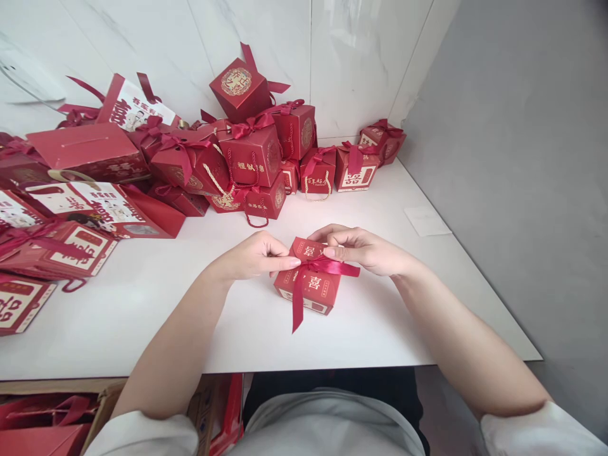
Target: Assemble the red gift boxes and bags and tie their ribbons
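A small red gift box (322, 288) with white lettering sits on the white table in front of me. Around it runs a dark red satin ribbon (339, 267), knotted on top, with one tail hanging over the near side. My left hand (259, 256) is closed at the box's left edge, thumb and forefinger pinching the ribbon near the knot. On the other side, my right hand (358, 248) pinches the ribbon at the top right, its other fingers curled behind the box. The fingertips partly cover the bow, so its exact form is hidden.
Red gift boxes (251, 158) with ribbons and cord handles are stacked against the tiled wall (361, 57). More boxes (71, 250) spread along the left. A white paper (426, 220) lies at right. Below the table edge stands an open cardboard carton (111, 392) holding red packaging.
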A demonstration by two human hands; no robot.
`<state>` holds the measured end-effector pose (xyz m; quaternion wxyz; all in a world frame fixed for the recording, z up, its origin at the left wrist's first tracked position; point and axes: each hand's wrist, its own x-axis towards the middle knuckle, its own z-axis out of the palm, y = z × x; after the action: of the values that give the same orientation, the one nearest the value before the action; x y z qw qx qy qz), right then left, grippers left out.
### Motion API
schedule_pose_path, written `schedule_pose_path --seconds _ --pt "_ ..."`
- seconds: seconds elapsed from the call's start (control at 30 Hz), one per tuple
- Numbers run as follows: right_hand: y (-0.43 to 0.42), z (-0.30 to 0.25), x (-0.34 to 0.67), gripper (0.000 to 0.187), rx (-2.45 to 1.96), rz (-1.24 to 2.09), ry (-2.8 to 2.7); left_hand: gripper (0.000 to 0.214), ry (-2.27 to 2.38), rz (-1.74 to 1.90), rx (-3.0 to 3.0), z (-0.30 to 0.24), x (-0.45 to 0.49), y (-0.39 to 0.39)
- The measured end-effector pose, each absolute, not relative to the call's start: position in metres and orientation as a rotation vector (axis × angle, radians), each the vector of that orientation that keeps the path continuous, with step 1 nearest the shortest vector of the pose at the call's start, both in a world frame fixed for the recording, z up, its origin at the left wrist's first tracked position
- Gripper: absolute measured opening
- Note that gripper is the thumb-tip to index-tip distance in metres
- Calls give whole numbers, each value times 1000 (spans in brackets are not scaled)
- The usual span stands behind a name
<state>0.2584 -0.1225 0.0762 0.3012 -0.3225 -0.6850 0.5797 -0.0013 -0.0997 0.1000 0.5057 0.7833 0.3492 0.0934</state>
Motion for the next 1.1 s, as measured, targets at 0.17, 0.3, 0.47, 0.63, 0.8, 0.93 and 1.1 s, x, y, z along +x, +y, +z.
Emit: schedule_pose_path --seconds 0.17,0.3,0.47,0.63,0.8,0.93,1.1 --pt "-119 69 256 35 -796 1650 -1761 51 821 285 2001 104 -3 -103" --pt "-117 63 256 39 -719 1621 -1780 51 784 265 1937 101 -6 -99" --pt "-115 59 259 42 -674 1686 -1760 53 753 255 1722 92 -9 -91" --pt "-117 58 255 36 -613 1735 -1677 52 714 393 1630 81 -9 -87" --pt "-117 59 252 36 -598 1732 -1618 49 672 418 1676 83 -8 -88" --pt "-117 59 253 37 -625 1713 -1552 48 673 389 1673 86 -7 -90" --pt "-120 60 248 30 -737 1836 -1300 50 729 411 1723 88 -5 -92"
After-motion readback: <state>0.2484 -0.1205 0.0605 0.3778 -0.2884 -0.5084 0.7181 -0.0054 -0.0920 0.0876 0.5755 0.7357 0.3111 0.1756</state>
